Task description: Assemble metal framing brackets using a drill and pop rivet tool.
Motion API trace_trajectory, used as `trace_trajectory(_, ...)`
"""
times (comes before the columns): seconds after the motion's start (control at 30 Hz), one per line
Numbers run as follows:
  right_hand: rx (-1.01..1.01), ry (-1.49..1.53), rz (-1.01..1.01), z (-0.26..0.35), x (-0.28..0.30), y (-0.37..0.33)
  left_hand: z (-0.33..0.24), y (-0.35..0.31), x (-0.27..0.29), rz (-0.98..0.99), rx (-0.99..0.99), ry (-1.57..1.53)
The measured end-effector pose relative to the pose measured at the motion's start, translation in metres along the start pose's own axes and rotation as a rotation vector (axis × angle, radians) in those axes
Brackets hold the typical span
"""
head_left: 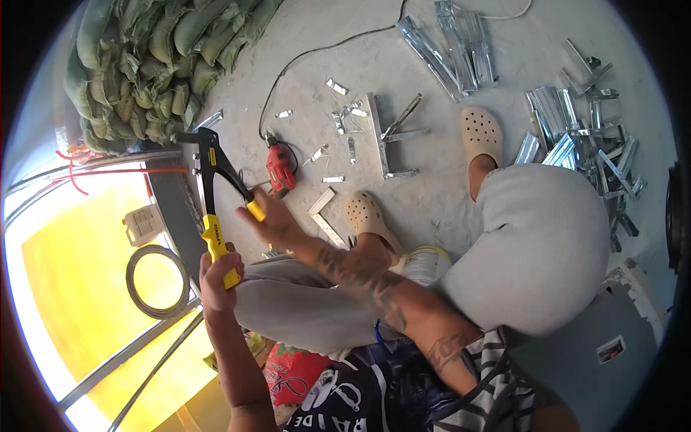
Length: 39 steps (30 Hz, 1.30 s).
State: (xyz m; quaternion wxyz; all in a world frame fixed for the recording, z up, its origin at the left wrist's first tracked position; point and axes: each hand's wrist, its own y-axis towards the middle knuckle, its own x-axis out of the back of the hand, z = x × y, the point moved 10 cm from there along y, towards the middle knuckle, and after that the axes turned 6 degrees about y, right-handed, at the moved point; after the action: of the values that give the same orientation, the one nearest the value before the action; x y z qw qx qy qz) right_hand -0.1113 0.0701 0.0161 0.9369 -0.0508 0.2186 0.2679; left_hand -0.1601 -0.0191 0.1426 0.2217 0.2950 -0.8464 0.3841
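Note:
A black hand riveter with yellow grips is held at the left, its two handles spread apart. My left hand is closed round the end of the long lower grip. With the fingers of my right hand I hold the shorter yellow grip; motion blurs this hand slightly. The riveter's head points up and left near the top of a grey metal frame; whether its nose touches anything I cannot tell. A red corded drill lies on the floor just beyond my right hand.
Small shiny clips, a U-shaped metal bracket and an L-shaped piece lie ahead. Metal channels and a bracket pile sit farther right. Green sacks are stacked far left. A coiled cable rests beside a jug.

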Motion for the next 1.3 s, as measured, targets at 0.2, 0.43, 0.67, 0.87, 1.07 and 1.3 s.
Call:
trace_trajectory(0.2, -0.237, -0.024, 0.296, -0.056, 0.008, -0.019, 0.017, -0.036, 0.027, -0.093, 0.055, 0.224)
trace_trajectory(0.43, -0.487, 0.712, 0.749, 0.022, -0.023, -0.018, 0.034, -0.059, 0.059, -0.040, 0.010, 0.129)
trace_trajectory(0.67, -0.414, 0.846, 0.800, 0.042, -0.020, -0.006, -0.055, -0.052, 0.088, -0.242, -0.274, 0.454)
trace_trajectory(0.87, -0.363, 0.758, 0.912, 0.086, -0.032, -0.014, -0.158, -0.094, 0.050, -0.334, -0.764, 0.526)
trace_trajectory(1.07, -0.274, 0.757, 1.022, 0.106, -0.038, -0.025, -0.191, -0.101, 0.061, -0.315, -0.892, 0.103)
trace_trajectory(1.3, -0.332, 0.742, 1.026, 0.112, -0.043, -0.033, -0.182, -0.093, 0.053, -0.089, -0.830, -0.327)
